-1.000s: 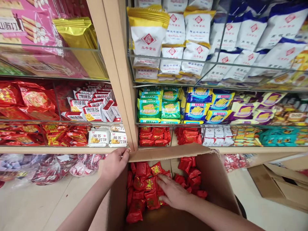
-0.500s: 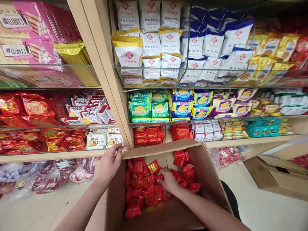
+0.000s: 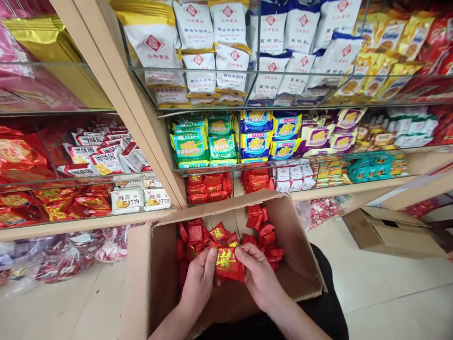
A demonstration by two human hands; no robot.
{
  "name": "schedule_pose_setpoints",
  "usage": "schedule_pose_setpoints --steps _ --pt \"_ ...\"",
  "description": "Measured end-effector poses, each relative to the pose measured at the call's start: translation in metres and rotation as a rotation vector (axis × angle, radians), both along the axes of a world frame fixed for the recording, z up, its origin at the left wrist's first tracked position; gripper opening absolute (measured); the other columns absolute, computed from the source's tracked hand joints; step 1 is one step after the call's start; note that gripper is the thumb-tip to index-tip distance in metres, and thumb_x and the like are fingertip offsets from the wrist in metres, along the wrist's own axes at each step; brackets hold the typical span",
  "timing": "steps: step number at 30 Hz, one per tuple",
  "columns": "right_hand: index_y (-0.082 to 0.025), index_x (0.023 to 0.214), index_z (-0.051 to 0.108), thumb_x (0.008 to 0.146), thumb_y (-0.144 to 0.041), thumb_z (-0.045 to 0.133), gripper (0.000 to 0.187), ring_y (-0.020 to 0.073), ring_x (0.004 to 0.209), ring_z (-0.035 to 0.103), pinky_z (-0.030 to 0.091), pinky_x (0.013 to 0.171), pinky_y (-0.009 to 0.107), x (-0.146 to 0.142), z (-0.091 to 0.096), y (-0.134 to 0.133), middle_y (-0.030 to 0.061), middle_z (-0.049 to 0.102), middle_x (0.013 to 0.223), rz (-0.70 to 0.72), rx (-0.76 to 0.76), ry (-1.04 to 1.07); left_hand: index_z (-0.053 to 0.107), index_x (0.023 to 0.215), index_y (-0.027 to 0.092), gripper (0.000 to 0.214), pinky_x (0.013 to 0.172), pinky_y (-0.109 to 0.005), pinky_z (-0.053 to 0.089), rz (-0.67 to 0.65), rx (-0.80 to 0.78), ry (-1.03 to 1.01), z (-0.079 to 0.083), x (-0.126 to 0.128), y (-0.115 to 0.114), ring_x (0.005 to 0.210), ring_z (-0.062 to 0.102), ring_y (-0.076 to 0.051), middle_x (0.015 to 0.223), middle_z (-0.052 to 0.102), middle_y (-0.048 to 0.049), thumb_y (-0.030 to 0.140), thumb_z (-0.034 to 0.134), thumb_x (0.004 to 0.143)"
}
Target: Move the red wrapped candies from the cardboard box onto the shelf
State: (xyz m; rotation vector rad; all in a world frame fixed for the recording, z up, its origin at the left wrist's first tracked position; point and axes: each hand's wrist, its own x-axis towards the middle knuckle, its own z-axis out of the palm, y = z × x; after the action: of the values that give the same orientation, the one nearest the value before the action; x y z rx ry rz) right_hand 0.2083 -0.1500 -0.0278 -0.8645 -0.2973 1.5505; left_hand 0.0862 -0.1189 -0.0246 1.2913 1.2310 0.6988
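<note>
Between my two hands, over the open cardboard box, is a red snack packet with gold lettering. My left hand pinches its left side, thumb on top. At its right side my right hand grips it the same way, fingers mostly hidden beneath. Whether another packet lies under it I cannot tell. Below and around the hands, many loose red packets of the same look lie in the box, some against its far wall.
Beyond the box, shelves with clear dividers hold red packets, green biscuit packs, blue-yellow biscuit packs and white bags. Bagged goods lie on the floor at left. Another cardboard box stands at right.
My right hand has lifted a red packet from the pile. My left hand has left the box's far edge and now grips that packet too. The view has moved closer to the shelves.
</note>
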Motion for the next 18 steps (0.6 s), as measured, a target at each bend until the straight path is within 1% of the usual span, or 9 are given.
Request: schedule_pose_setpoints --steps 2,3,5,6,8,10,12,15,18 --pt "-0.018 0.066 0.054 0.068 -0.032 0.062 0.017 0.0125 0.059 0.055 0.044 0.057 0.026 -0.003 -0.004 -0.001 -0.0015 0.060 0.064 0.007 -0.013 -0.028 0.044 0.060 0.017 0.039 0.034 -0.017 0.030 0.059 0.007 0.042 0.000 0.000 0.000 0.035 0.037 -0.007 0.040 0.041 0.0052 0.050 0.034 0.078" --pt "-0.018 0.068 0.054 0.070 -0.034 0.060 0.017 0.0136 0.062 0.056 0.045 0.059 0.027 -0.003 -0.005 -0.002 -0.0003 0.061 0.066 0.008 -0.014 -0.109 0.043 0.059 0.018 0.039 0.033 -0.017 0.029 0.077 0.010 0.051 0.001 -0.001 0.000 0.034 0.036 -0.006 0.039 0.039 0.0057 0.051 0.034 0.078" --pt "-0.018 0.081 0.057 0.074 -0.034 0.055 0.017 0.0158 0.071 0.058 0.047 0.065 0.030 0.001 -0.003 -0.004 0.0034 0.062 0.078 -0.021 0.045 -0.436 0.041 0.057 0.018 0.040 0.033 -0.017 0.027 0.088 0.003 0.052 0.004 -0.003 0.003 0.032 0.034 -0.006 0.037 0.038 0.0060 0.052 0.035 0.077" --pt "-0.019 0.091 0.057 0.075 -0.033 0.054 0.022 0.0170 0.078 0.057 0.046 0.070 0.031 0.004 0.001 -0.006 0.0057 0.061 0.087 -0.036 0.132 -0.661 0.041 0.056 0.018 0.040 0.032 -0.017 0.027 0.091 -0.006 0.047 0.007 -0.005 0.005 0.032 0.034 -0.006 0.038 0.039 0.0057 0.052 0.036 0.076" --pt "-0.021 0.107 0.051 0.075 -0.030 0.054 0.033 0.0193 0.095 0.052 0.044 0.081 0.033 0.012 0.011 -0.007 0.0085 0.055 0.106 0.015 0.419 -1.136 0.042 0.057 0.017 0.040 0.033 -0.017 0.027 0.101 -0.023 0.034 0.016 -0.009 0.011 0.033 0.035 -0.006 0.039 0.042 0.0048 0.052 0.037 0.075" --pt "-0.023 0.112 0.048 0.076 -0.028 0.053 0.037 0.0210 0.105 0.046 0.041 0.087 0.034 0.019 0.023 -0.006 0.0092 0.047 0.119 0.151 0.728 -1.539 0.044 0.057 0.017 0.040 0.033 -0.017 0.029 0.113 -0.022 0.020 0.026 -0.012 0.019 0.034 0.037 -0.006 0.041 0.045 0.0042 0.053 0.039 0.074" --pt "-0.021 0.114 0.047 0.080 -0.024 0.048 0.034 0.0218 0.105 0.046 0.042 0.085 0.036 0.023 0.035 0.000 0.0100 0.045 0.122 0.252 0.928 -1.851 0.043 0.056 0.017 0.040 0.033 -0.017 0.029 0.108 -0.027 0.014 0.037 -0.015 0.026 0.033 0.037 -0.006 0.040 0.045 0.0045 0.054 0.040 0.073" --pt "-0.016 0.114 0.046 0.084 -0.016 0.038 0.031 0.0203 0.091 0.053 0.045 0.074 0.034 0.025 0.051 0.020 0.0110 0.050 0.117 0.205 1.126 -2.141 0.043 0.057 0.017 0.041 0.029 -0.017 0.022 0.098 -0.075 -0.002 0.052 -0.017 0.037 0.028 0.031 -0.006 0.036 0.042 0.0059 0.056 0.039 0.073" --pt "-0.013 0.105 0.050 0.085 -0.015 0.035 0.025 0.0167 0.079 0.055 0.044 0.064 0.029 0.028 0.063 0.052 0.0108 0.055 0.108 0.121 1.248 -2.263 0.047 0.061 0.016 0.045 0.030 -0.018 0.024 0.085 -0.062 -0.081 0.062 -0.022 0.050 0.030 0.034 -0.006 0.041 0.047 0.0040 0.055 0.032 0.076"
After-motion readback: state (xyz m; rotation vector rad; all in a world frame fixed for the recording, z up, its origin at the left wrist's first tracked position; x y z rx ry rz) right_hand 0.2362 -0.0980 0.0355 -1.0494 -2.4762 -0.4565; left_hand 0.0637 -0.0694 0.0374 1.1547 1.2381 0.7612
